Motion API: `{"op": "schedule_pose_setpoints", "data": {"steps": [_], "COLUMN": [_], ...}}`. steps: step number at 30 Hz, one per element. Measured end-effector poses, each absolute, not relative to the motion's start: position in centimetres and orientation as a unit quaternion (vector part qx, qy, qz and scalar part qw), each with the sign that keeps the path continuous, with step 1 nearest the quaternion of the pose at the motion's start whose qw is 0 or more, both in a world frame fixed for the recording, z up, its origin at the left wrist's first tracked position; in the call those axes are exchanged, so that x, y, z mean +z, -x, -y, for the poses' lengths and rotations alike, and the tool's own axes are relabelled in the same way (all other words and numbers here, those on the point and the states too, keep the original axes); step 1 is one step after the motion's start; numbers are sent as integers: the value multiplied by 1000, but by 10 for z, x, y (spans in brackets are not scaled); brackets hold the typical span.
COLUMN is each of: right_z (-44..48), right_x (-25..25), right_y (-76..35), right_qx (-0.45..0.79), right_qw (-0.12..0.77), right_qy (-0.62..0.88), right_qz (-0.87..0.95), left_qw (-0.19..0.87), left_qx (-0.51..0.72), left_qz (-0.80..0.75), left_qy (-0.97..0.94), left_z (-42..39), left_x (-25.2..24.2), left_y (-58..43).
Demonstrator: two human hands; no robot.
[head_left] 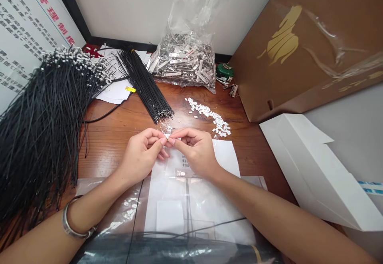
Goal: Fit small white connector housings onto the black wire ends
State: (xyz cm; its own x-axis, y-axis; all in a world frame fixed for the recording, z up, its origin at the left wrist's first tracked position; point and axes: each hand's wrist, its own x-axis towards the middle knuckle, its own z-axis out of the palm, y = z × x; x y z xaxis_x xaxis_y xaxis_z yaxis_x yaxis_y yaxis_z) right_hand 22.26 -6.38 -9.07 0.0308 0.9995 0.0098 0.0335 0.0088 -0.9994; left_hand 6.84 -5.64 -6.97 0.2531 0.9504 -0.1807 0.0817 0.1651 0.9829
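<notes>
My left hand (142,154) and my right hand (197,152) meet above the table, thumbs and index fingers pinched tip to tip. A small white piece (167,135) shows between the fingertips; it looks like one of the loose white sleeves (209,114) scattered to the right, but the fingers cover most of it. Tiny shiny metal bits (165,126) lie just beyond my fingers. Behind them rests a tied bundle of thin black wires (145,86), its bright tips facing my hands.
A large heap of black wires with white ends (38,128) fills the left. At the back stand a clear bag of metal clips (185,62) and a green tape measure (224,70). A brown box (299,68) and white carton (317,172) are right. Printed paper (227,158) and plastic bags lie below.
</notes>
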Motion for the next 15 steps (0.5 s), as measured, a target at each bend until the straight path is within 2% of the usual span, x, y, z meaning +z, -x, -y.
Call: {"op": "schedule_pose_setpoints", "data": {"steps": [15], "right_z": [63], "right_x": [-88], "right_y": [-223], "right_qx": [480], "right_qw": [492], "right_qy": [516], "right_qz": [510], "left_qw": [585], "left_qx": [379], "left_qz": [-486], "left_qy": [-528], "left_z": [57], "left_x": [-70], "left_y": [-68]}}
